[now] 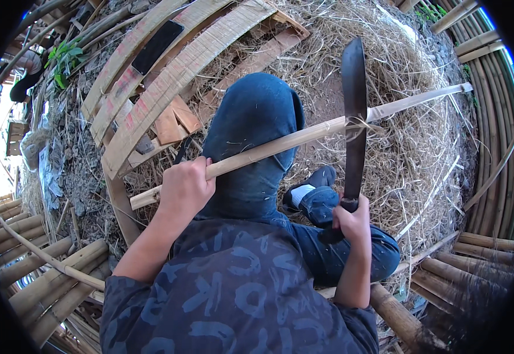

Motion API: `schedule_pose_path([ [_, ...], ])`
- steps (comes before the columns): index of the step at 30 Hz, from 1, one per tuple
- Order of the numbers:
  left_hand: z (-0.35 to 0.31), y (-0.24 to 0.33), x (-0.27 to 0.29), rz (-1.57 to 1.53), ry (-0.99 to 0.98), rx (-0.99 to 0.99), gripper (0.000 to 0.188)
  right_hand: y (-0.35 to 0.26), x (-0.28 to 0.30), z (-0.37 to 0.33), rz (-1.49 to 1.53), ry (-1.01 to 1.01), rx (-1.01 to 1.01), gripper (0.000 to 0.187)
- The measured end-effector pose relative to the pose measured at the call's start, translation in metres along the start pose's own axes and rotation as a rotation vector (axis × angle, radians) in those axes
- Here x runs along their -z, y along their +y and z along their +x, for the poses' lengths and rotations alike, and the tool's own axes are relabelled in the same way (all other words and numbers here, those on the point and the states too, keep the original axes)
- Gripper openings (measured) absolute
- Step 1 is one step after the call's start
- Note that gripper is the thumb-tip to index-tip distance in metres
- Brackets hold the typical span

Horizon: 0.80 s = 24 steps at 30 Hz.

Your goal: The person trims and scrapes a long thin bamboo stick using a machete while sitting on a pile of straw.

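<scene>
My left hand (186,186) is closed around a pale bamboo strip (280,141) near its left end. The strip lies across my raised knee and slants up to the right. In my right hand (354,221) is the dark handle of a machete (354,82), its long blade pointing away from me. The blade crosses the strip right of the knee, where thin shavings (360,123) curl around the contact. Whether the edge is cutting into the strip I cannot tell.
Straw-like shavings (410,159) cover the ground ahead and to the right. A wooden pallet (180,76) with a black phone (158,47) on it lies at the far left. Bamboo poles (493,130) line the right side, and more bamboo poles (62,271) lie at the near left.
</scene>
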<state>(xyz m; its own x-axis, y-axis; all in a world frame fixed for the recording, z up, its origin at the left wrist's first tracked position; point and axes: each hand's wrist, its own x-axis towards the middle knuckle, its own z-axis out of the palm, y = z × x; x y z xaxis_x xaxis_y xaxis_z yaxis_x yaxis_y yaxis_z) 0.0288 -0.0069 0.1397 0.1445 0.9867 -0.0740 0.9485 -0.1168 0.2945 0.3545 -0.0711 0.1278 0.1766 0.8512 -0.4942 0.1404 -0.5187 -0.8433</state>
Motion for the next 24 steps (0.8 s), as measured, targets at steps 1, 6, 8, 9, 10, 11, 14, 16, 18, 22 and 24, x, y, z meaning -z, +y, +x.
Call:
schedule_pose_path([
  [1, 0.000, -0.001, 0.000, -0.010, 0.009, 0.004, 0.023, -0.003, 0.000, -0.001, 0.041, -0.037, -0.017, 0.018],
  [6, 0.003, -0.002, 0.000, -0.051, 0.033, 0.004, 0.021, -0.018, 0.010, 0.000, 0.367, -0.313, -0.128, 0.019],
  [8, 0.007, 0.001, 0.001, -0.081, 0.032, -0.013, 0.021, -0.016, 0.014, 0.008, 0.536, -0.471, -0.153, 0.021],
  [9, 0.008, 0.002, 0.001, -0.096, 0.032, -0.020, 0.021, -0.018, 0.014, 0.009, 0.477, -0.411, -0.126, 0.020],
  [10, 0.008, 0.003, 0.002, -0.109, 0.025, -0.008, 0.021, -0.021, 0.011, 0.011, 0.419, -0.360, -0.100, 0.020],
  [11, 0.007, 0.003, 0.002, -0.123, 0.019, 0.003, 0.021, -0.024, 0.007, 0.012, 0.361, -0.308, -0.073, 0.019],
  [14, 0.003, 0.005, 0.004, -0.151, 0.032, 0.034, 0.022, -0.042, -0.004, 0.011, 0.012, -0.080, 0.034, 0.017],
  [16, 0.001, 0.005, 0.004, -0.135, 0.049, 0.043, 0.022, -0.047, -0.002, 0.010, 0.012, -0.144, -0.008, 0.017],
  [18, 0.001, 0.004, 0.004, -0.087, 0.063, 0.044, 0.020, -0.046, 0.002, 0.011, 0.118, -0.218, -0.062, 0.017],
  [22, 0.011, 0.011, 0.010, -0.070, 0.061, 0.043, 0.021, -0.041, 0.018, 0.025, 0.346, -0.370, -0.134, 0.020],
  [24, 0.015, 0.014, 0.013, -0.069, 0.057, 0.023, 0.022, -0.035, 0.017, 0.030, 0.401, -0.376, -0.150, 0.018],
])
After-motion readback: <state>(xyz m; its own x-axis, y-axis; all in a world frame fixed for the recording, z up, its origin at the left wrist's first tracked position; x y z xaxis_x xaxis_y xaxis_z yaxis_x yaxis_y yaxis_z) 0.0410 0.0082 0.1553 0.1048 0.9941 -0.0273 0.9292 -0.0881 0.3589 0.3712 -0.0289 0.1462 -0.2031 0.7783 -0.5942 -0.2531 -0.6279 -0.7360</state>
